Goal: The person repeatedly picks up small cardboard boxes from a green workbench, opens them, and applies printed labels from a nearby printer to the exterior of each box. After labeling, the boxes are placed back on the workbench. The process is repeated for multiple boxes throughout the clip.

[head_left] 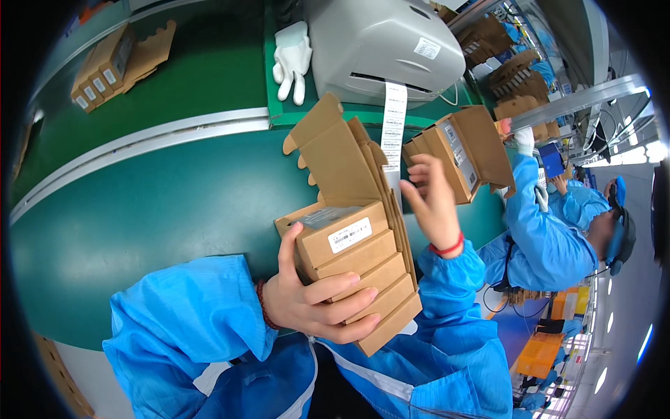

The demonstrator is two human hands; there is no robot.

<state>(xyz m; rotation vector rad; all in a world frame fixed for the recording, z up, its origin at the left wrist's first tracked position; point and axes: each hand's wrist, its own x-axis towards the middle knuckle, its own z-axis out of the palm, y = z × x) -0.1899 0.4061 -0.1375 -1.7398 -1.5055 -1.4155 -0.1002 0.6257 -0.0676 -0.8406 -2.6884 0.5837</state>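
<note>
My left hand [314, 300] grips a stack of small brown cardboard boxes [366, 269], thumb on the top box and fingers across the ends. The top box's end carries a white barcode label [350, 235]; no label shows on the ends below it. Larger opened cardboard flaps [335, 153] rise behind and beside the stack. My right hand [434, 202] is raised with fingers apart, close to a strip of printed labels [393, 126] that hangs from a grey label printer [384, 45]. I see nothing held in it.
Another open carton [453, 153] with labelled boxes stands right of the label strip. A white glove [292, 63] lies left of the printer. More boxes [105, 70] sit on the green belt beyond the metal rail [146, 146]. At right, a co-worker in a blue smock [551, 223] works nearby.
</note>
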